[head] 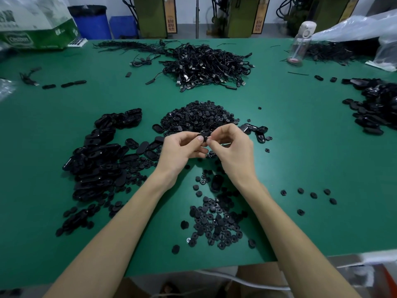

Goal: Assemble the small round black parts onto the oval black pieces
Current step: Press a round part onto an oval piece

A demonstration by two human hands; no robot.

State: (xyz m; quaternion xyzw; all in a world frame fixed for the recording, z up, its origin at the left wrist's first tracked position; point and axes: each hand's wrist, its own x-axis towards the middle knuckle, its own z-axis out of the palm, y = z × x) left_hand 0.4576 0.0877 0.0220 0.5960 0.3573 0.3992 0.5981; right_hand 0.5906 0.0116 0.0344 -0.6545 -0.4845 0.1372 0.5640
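Observation:
My left hand point(183, 148) and my right hand point(231, 145) meet above the middle of the green table point(300, 160). Between their fingertips is an oval black piece point(203, 135); my left thumb and fingers pinch it, and my right fingertips pinch at its right end, where a small round part may sit but is too small to tell. A heap of small round black parts point(199, 117) lies just beyond the hands. More round parts point(217, 226) are scattered near the front edge. A pile of oval pieces point(101, 160) lies to the left.
A tangle of black cables point(206, 65) fills the far centre. Another pile of oval pieces point(378, 108) sits at the right edge. A clear water bottle point(300, 44) stands far right, a green and white carton point(38, 29) far left. Plastic bags lie at the far right.

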